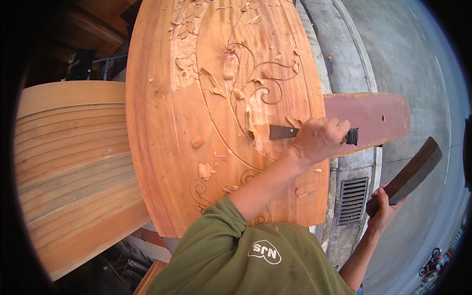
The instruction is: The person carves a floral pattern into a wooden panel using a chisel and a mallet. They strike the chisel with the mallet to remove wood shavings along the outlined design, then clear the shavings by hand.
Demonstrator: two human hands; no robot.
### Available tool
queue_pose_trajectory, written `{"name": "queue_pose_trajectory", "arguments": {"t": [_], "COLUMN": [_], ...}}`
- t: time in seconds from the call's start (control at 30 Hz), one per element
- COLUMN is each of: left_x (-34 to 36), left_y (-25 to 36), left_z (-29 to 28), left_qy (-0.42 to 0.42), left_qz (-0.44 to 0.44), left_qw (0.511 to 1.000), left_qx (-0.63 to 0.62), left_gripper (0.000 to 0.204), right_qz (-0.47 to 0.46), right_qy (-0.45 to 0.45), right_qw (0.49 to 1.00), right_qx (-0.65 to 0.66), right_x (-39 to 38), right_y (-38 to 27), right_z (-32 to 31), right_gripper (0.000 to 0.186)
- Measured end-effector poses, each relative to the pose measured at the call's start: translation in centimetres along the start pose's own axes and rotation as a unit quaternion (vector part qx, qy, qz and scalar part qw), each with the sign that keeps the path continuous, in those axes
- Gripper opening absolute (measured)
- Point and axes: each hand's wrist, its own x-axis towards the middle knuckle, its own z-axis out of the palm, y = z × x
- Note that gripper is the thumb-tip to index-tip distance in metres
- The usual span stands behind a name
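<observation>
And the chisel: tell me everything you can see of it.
The chisel has a flat, dark, metal-looking blade that widens toward its straight tip, bearing a pale speck. Its butt end, wrapped in something black, shows beyond the left hand, which closes around the handle. It lies across the picture, tip pointing left, over the carved wooden panel; whether its edge touches the wood is unclear.

Soft daylight brightens the carved panel (220, 118), fisheye distortion bows its long sides, and the corners go black.

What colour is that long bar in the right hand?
The bar is dark brown; the head view shows it best.
</observation>
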Motion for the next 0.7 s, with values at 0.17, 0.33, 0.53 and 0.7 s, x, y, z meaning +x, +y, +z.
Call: {"name": "queue_pose_trajectory", "arguments": {"t": [0.17,0.33,0.53,0.7], "left_x": [0.3,0.7,0.1,0.8], "left_y": [0.0,-0.2,-1.2,-1.2], "left_z": [-1.1,-0.8,0.2,0.7], "left_qy": [0.014,0.034,0.018,0.024], "left_qz": [0.009,-0.013,-0.048,-0.04], "left_qw": [1.0,0.999,0.999,0.999], "left_qx": [-0.007,-0.023,0.008,-0.001], "left_gripper": [0.025,0.027,0.03,0.027], "right_qz": [-0.008,0.006,0.033,0.062], "right_qy": [0.046,-0.097,-0.1,-0.023], "right_qw": [0.971,0.994,0.994,0.988], "right_qx": [0.232,-0.056,-0.004,0.142], "right_x": [5.2,-1.1,3.2,1.1], "right_y": [-2.3,0.1,0.1,0.8], "right_z": [0.1,8.5,7.2,11.1], "right_gripper": [0.023,0.072,0.067,0.064]}}
